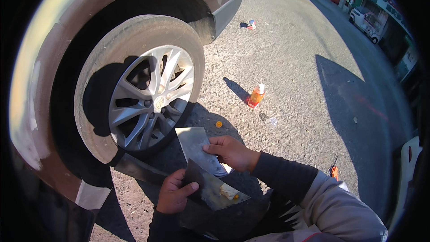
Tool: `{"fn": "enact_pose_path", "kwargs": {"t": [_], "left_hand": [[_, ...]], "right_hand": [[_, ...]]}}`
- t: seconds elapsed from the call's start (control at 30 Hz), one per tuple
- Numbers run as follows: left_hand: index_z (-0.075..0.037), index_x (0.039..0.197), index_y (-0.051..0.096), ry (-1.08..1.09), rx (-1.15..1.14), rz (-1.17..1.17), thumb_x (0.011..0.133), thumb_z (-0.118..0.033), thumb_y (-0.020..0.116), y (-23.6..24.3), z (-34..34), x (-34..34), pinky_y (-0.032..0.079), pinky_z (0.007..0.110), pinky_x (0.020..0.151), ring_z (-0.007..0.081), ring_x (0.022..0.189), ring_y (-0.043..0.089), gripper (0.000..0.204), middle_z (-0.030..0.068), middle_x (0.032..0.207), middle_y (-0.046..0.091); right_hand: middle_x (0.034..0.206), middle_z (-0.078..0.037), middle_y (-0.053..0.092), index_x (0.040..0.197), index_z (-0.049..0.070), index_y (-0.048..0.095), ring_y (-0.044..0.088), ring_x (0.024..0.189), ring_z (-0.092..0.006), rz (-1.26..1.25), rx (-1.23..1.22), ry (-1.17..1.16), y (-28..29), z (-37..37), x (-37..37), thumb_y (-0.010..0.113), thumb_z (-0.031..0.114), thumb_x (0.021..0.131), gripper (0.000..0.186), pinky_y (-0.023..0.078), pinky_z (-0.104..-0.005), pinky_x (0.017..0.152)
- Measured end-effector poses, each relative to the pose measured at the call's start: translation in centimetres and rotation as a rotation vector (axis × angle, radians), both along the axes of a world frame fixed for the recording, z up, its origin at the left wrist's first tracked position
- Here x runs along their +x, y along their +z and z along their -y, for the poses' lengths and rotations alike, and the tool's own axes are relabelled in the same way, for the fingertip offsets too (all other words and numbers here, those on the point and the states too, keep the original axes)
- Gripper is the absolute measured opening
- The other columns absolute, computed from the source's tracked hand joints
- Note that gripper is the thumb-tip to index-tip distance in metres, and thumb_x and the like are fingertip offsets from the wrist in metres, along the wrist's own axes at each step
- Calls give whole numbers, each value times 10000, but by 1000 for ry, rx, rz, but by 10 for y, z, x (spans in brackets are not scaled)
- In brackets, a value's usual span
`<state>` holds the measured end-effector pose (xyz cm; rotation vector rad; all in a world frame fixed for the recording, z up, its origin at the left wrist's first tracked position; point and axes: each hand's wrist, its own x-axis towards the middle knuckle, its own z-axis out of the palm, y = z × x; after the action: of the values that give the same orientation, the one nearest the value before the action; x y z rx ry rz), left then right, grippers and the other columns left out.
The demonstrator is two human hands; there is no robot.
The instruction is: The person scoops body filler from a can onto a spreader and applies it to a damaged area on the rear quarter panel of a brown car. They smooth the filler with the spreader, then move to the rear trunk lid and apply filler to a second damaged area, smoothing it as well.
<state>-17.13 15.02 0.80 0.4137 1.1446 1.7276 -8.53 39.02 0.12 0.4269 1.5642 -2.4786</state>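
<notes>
Lower centre, here's a thin plate (209, 192) bearing a pale dab of paste (228, 191), pinched at its edge by the left hand (174, 193); just above, the right hand (236, 153) grips a flat grey sheet (191, 143)! Beyond, a yellow cap (219, 124), an orange bottle (256, 96) right of centre, and a car wheel (158, 102) dominating the left.

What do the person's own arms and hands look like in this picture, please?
The left hand and right hand are both bare and ungloved. The dark fabric left sleeve ends near the hand; the two-tone fabric right sleeve is dark toward the hand and grey farther up.
</notes>
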Motion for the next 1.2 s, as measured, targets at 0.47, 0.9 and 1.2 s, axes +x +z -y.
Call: {"fn": "enact_pose_path", "kwargs": {"t": [0.47, 0.9, 1.2], "left_hand": [[-50, 1475, 496, 388, 316, 291, 1035, -159, 592, -6, -7, -17, 377, 547, 1187, 333, 1398, 507, 463, 132, 1512, 535], [43, 1360, 559, 729, 246, -133, 1069, -141, 564, 13, -37, 24, 520, 366, 1008, 240, 1171, 651, 344, 138, 1281, 658], [24, 1255, 633, 848, 282, -242, 1054, -112, 591, 19, -32, 21, 530, 314, 883, 173, 998, 673, 246, 83, 1126, 698]], "right_hand": [[947, -39, 705, 1173, -17, 663, 604, 808, -73, -158, 180, -807, -10, -31, -7, 574, 140, 1074, 205, 508, -258, 725], [1144, -92, 697, 1371, 145, 673, 690, 957, -303, -747, 1270, -464, 20, 54, 18, 712, 15, 858, 530, 565, -406, 814], [1136, -103, 690, 1369, 124, 670, 678, 1009, -306, -674, 1191, -468, 25, 49, 24, 685, 29, 886, 493, 558, -417, 849]]}}
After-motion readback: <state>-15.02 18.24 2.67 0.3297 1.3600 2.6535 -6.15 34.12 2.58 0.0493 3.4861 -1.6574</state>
